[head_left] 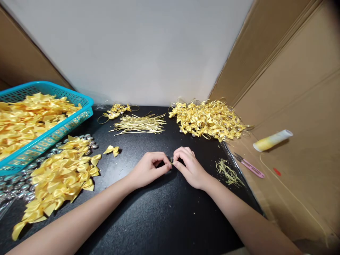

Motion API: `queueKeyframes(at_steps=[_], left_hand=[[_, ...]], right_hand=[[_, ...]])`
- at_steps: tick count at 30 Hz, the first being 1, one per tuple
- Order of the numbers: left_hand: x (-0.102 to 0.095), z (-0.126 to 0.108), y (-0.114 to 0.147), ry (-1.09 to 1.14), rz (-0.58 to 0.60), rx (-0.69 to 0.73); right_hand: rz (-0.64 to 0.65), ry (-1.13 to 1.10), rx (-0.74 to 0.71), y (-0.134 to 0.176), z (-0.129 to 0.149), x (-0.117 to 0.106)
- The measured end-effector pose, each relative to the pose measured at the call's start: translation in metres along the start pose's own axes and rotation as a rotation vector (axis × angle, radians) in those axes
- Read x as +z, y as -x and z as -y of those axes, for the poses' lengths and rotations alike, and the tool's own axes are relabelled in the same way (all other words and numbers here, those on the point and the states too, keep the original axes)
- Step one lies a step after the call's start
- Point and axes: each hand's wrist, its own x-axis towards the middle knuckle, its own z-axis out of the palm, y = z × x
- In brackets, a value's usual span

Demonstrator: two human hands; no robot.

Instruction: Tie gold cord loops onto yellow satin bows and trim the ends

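Observation:
Near the middle of the black table, my left hand (151,169) and my right hand (191,169) meet almost fingertip to fingertip. Both are closed in a pinch on a short piece of gold cord (172,163) that shows in the small gap between them. Something small and shiny sits by the left fingertips, too small to make out. Beyond my hands lies a bundle of cut gold cords (139,124). To the left of my left hand is a single yellow ribbon bow (112,150).
A blue basket (87,102) of yellow bows stands left, beside loose bows (61,173) and silvery beads (18,186). Back right is a heap of finished-looking bows with cord loops (209,118). Cord scraps (228,173), pink-handled snips (252,167) and a tube (273,140) lie right.

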Motion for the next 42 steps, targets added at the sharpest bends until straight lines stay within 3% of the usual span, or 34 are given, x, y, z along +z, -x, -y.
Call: queueKeyframes(at_steps=[7, 18, 26, 42], left_hand=[[0.0019, 0.0023, -0.0006, 0.031, -0.049, -0.022], [0.0013, 0.0018, 0.0008, -0.015, 0.000, 0.010], [0.0014, 0.0027, 0.0016, -0.076, 0.050, 0.123], [0.0008, -0.0001, 0.0006, -0.098, 0.051, 0.062]], right_hand=[[-0.085, -0.061, -0.012, -0.0011, 0.0003, 0.0023], [-0.238, -0.010, -0.028, -0.0013, 0.0070, 0.0051], [-0.213, -0.033, -0.037, -0.0002, 0.0084, 0.0073], [-0.153, -0.032, -0.043, 0.0005, 0.0076, 0.0046]])
